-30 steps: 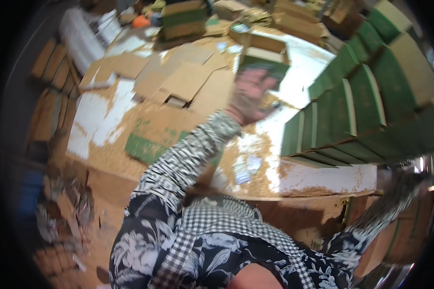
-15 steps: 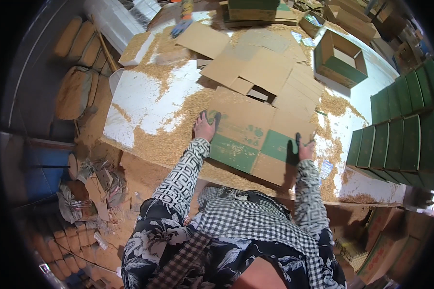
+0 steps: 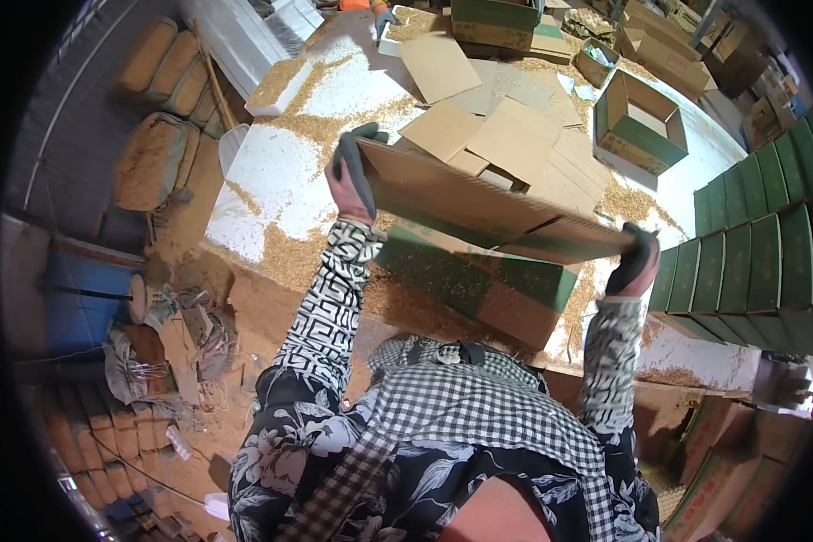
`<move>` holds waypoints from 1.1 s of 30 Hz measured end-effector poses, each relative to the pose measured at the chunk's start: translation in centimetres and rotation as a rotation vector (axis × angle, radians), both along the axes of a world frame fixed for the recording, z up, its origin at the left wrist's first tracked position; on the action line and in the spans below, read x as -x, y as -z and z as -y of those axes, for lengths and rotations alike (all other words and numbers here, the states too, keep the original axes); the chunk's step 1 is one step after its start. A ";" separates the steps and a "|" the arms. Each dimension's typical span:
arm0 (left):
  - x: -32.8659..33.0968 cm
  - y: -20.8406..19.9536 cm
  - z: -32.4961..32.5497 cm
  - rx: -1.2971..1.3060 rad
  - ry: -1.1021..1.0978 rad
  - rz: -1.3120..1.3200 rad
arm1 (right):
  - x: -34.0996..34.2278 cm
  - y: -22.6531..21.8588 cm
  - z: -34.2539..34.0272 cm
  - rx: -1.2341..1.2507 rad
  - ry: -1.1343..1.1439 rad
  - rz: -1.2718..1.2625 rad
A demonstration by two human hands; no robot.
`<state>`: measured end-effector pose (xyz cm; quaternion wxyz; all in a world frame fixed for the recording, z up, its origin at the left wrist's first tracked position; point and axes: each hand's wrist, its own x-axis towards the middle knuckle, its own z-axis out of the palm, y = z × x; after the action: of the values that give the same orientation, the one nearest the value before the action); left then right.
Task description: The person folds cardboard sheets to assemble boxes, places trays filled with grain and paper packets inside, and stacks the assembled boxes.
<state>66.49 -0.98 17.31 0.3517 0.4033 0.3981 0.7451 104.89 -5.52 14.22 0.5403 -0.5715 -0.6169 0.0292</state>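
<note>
A flattened brown-and-green cardboard box (image 3: 470,200) is raised off the worktable and tilted up between my hands. My left hand (image 3: 356,176), in a dark-fingered glove, is closed on its upper left corner. At the right end of the same edge my right hand (image 3: 636,262), also gloved, grips the cardboard. The green and brown printed panels hang on the side toward me, above the table's near edge. Beyond the raised box lie several loose brown cardboard sheets (image 3: 513,143).
Grain-like husks (image 3: 285,235) are scattered over the white tabletop (image 3: 253,172). An open green box (image 3: 637,149) stands at the back right, and stacked green boxes (image 3: 741,253) line the right side. Another person's gloved hand (image 3: 384,18) touches a husk-filled white tray (image 3: 411,25) at the far edge.
The flattened box has come up from lying on the table and now tilts in my hands. My hands have spread apart, the left one moving farther out, the right one rightward.
</note>
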 end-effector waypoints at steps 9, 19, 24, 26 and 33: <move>-0.5 1.9 1.9 0.307 -0.079 -0.083 | 1.5 -3.3 4.0 0.280 -0.273 -0.643; -4.7 -0.2 8.9 0.282 -0.302 0.346 | 2.7 -0.9 0.5 0.029 -0.422 -0.643; -11.1 -4.3 15.4 0.312 0.765 -1.135 | 3.8 -1.1 0.7 0.214 -0.176 0.434; -10.9 -2.9 16.7 0.236 1.079 -1.345 | 3.4 -1.4 1.3 0.275 -0.169 0.439; -6.0 4.8 12.0 0.580 -0.006 -1.100 | 0.0 -3.3 6.4 0.476 -1.020 0.198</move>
<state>72.48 -12.97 12.54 0.1882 0.6150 0.7084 0.2906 104.93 -11.96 17.52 0.2537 -0.3072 -0.8389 0.3708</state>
